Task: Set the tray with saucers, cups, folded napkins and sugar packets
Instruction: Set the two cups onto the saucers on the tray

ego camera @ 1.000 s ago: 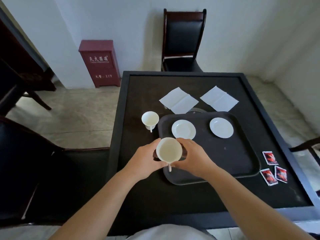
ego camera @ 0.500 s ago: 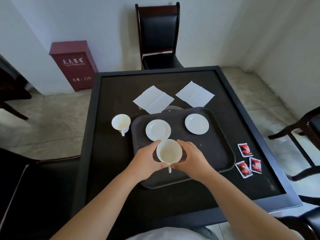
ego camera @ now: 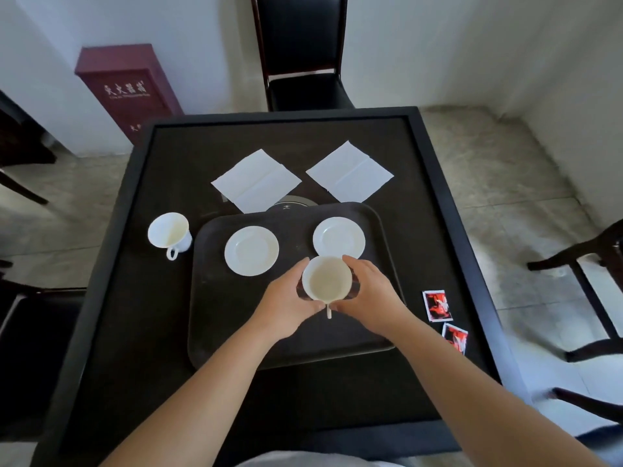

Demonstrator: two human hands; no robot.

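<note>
A white cup (ego camera: 326, 280) hangs upright above the dark tray (ego camera: 215, 318), its handle turned toward me. My left hand (ego camera: 286, 306) and my right hand (ego camera: 369, 296) grip it from either side. The cup sits just in front of the right saucer (ego camera: 338, 235) and partly covers its near edge. The left saucer (ego camera: 251, 250) lies bare on the tray. A second white cup (ego camera: 168, 231) stands on the table, left of the tray. Two unfolded white napkins (ego camera: 256, 180) (ego camera: 350, 171) lie behind the tray. Red sugar packets (ego camera: 437, 305) lie to its right.
The black square table (ego camera: 111, 332) has a raised rim. A dark round disc (ego camera: 290, 204) peeks out under the tray's far edge. Chairs stand at the far side (ego camera: 300, 52) and at the right (ego camera: 586, 291). A red cabinet (ego camera: 124, 85) stands by the wall.
Both hands have carried the cup away from me and to the right over the tray, from near its front left part toward the right saucer. The camera view has shifted too.
</note>
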